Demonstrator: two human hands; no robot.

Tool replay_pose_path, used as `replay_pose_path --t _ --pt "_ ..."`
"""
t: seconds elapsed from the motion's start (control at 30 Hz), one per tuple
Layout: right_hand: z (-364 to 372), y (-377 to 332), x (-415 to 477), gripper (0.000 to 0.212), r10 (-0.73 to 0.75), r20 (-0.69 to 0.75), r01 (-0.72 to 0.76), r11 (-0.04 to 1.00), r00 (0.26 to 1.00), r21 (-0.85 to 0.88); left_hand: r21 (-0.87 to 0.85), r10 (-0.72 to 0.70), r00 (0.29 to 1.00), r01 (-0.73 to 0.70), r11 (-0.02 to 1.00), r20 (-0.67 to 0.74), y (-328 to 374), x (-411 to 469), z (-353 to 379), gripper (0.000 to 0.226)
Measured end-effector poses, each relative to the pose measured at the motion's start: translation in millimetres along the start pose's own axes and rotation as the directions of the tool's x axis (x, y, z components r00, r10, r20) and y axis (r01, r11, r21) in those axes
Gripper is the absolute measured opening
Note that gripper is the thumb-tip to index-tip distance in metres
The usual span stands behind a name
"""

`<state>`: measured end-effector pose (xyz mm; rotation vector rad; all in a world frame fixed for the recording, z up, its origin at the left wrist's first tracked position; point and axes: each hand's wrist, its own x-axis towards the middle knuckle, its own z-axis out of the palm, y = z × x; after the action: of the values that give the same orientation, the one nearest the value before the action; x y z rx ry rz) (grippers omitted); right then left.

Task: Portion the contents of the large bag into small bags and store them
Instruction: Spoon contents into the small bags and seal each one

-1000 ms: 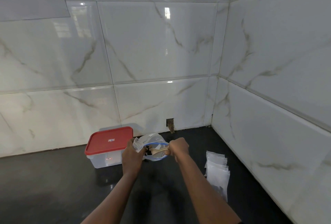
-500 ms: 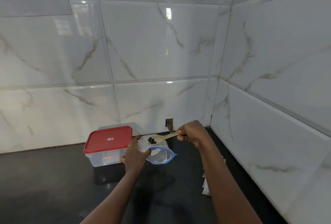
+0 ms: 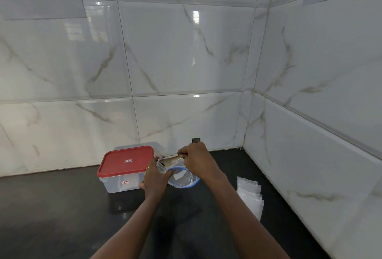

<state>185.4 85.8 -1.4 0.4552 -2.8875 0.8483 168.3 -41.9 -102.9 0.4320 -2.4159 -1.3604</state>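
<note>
My left hand [image 3: 155, 178] grips a small clear bag [image 3: 162, 165] and holds it open above the counter. Beside it stands the large clear bag [image 3: 184, 179] with a blue zip rim, its mouth open. My right hand [image 3: 196, 156] holds a wooden spoon [image 3: 170, 160] by the handle. The spoon's bowl, with dark pieces on it, is tipped into the small bag's mouth.
A clear plastic box with a red lid [image 3: 126, 163] stands left of my hands against the tiled wall. A stack of small empty clear bags [image 3: 250, 195] lies on the dark counter [image 3: 51, 213] at the right, near the side wall.
The spoon was in the large bag, then rose loaded with dark pieces. Now my right hand has come down and left, tipping the spoon into the small bag.
</note>
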Motion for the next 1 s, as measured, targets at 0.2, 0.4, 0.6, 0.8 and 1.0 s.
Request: replay_pose_path --t 0.2,0.4,0.6,0.8,1.0 --pt "-5 -1 -1 0.040 -0.044 -0.015 0.043 0.997 0.999 -0.067 -0.005 -0.013 1.000 0.013 1.000 -0.001 3 1 0 0.062" --pt "-32 18 -16 0.030 0.152 -0.191 -0.145 0.988 0.970 0.052 -0.002 -0.028 1.000 0.028 1.000 -0.002 9 5 -7 0.057" --pt "25 31 -9 0.034 0.266 0.011 -0.266 0.963 0.964 0.030 0.041 -0.014 1.000 0.014 0.999 -0.014 9 8 -8 0.052" --pt "70 24 16 0.032 0.298 0.130 -0.293 0.954 0.946 -0.055 0.035 0.001 1.000 -0.001 0.999 -0.005 1 6 -9 0.047" --pt "104 27 30 0.023 0.367 0.119 -0.383 0.907 0.923 0.176 0.021 0.031 0.999 -0.031 0.999 -0.031 -2 8 -10 0.048"
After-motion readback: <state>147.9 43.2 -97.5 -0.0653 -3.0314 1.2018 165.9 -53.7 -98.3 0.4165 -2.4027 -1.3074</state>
